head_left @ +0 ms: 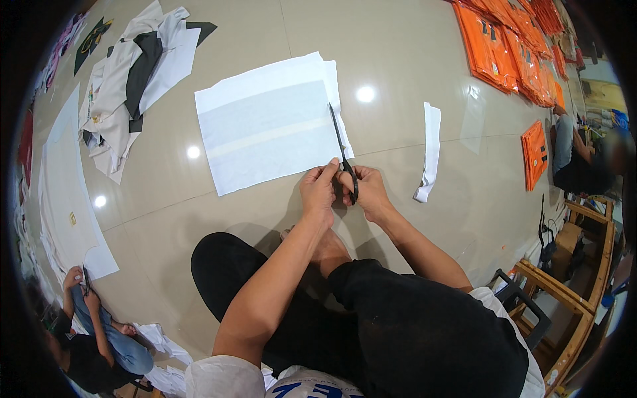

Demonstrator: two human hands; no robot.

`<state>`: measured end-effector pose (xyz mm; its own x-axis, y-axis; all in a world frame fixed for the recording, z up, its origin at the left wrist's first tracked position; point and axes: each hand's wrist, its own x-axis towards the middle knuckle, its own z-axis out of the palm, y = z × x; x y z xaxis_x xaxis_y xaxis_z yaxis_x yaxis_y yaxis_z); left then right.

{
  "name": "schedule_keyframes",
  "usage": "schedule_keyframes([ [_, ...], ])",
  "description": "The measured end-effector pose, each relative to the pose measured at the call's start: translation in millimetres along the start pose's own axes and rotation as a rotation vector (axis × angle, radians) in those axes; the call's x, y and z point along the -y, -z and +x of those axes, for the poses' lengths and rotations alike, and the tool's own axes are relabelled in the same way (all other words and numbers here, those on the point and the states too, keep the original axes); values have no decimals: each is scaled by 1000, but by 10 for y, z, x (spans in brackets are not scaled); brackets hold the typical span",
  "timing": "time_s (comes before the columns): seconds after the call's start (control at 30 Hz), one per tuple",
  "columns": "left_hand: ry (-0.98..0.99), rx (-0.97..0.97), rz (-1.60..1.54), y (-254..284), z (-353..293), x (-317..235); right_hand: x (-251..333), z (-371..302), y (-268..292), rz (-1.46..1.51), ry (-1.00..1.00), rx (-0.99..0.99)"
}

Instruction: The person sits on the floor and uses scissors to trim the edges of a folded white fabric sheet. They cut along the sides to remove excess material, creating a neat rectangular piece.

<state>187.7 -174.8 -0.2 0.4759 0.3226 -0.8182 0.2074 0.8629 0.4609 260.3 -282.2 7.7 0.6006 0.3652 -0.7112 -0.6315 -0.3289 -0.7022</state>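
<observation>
Evidently at least two layers of white fabric (269, 132) lie flat on the floor (398, 66), centre, likely spread for access; exact count unclear. One left hand (317, 190): fingers pinched at the fabric's near right corner, presumably steadying it. One pair of black scissors (348, 166) points away along the right margin; one right hand (366, 189) curls round the handles. Farther right: one white strip (430, 146), apart.
</observation>
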Motion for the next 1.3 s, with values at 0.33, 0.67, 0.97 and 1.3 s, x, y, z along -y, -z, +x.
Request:
schedule_keyframes([
  [0.33,39,12,-41,16,24,2,64,82,1,-6,-5,13],
  [0.67,-22,-104,276,58,1,-151,44,44,30,-7,-8,15],
  [0.97,-1292,-263,1483,-37,768,-970,-161,-264,217,-55,-27,29],
  [1.3,-1207,-333,1753,77,1083,-1008,-211,-330,279,-56,-60,33],
])
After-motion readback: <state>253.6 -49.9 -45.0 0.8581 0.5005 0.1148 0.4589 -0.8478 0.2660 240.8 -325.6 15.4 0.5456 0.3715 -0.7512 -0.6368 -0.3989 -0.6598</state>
